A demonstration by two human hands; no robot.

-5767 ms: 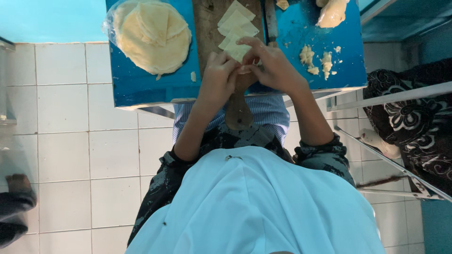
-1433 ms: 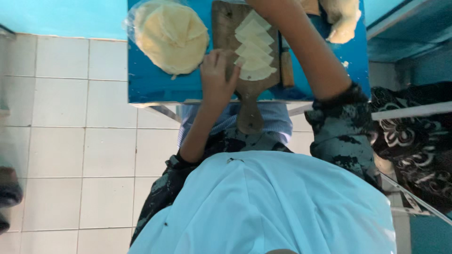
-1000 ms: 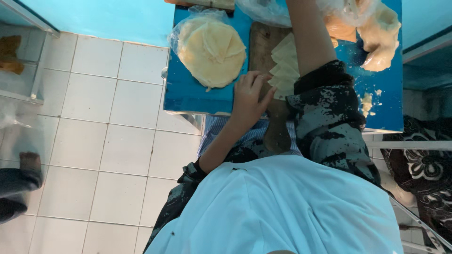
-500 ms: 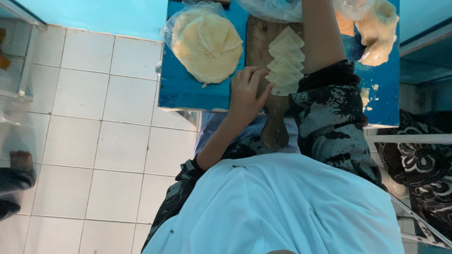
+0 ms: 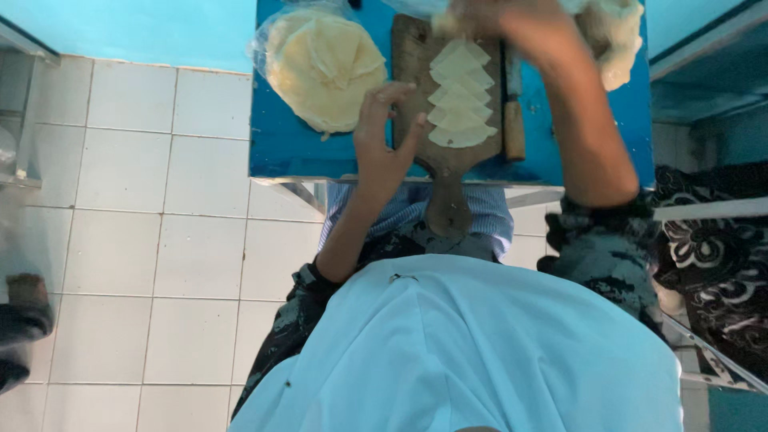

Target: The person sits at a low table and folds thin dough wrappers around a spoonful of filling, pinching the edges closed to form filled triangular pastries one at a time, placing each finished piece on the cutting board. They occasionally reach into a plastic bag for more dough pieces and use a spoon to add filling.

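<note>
Here I see my left hand (image 5: pixel 382 140) open, fingers spread, resting at the near left edge of the wooden board (image 5: pixel 448 152), just beside the column of dough wedges (image 5: pixel 458 98) running away from me, while my right hand (image 5: pixel 512 20), blurred beyond the column's far end, has a grip I cannot tell.

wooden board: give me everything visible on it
The board is a brown, worn wooden paddle lying flat on the blue table, its handle overhanging the near edge toward the person. An overlapping row of pale dough pieces lies on it. The left hand rests at its left edge; a knife lies along its right side.
</note>
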